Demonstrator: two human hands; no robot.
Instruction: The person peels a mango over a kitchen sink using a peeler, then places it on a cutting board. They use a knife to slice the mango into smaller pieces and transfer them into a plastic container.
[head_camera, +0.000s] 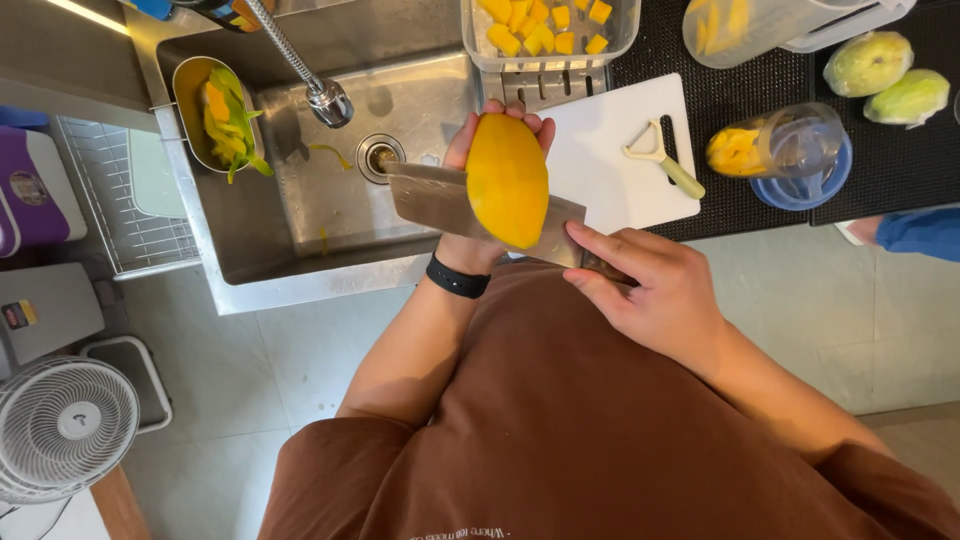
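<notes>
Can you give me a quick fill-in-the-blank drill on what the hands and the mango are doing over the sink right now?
1. The left hand holds a peeled ____ above the sink.
2. The right hand holds a broad ____ whose blade passes behind the fruit.
3. The peeler lies on the white ____.
4. Green and yellow peels sit in a metal ____ at the sink's left rim.

Missing words: mango; knife; cutting board; container

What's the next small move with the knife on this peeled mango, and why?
Probably draw the cleaver gently through the peeled mango, flat side away from the palm. The left hand cradles the fruit over the sink, the right hand grips the handle, and the blade already lies against the flesh.
</notes>
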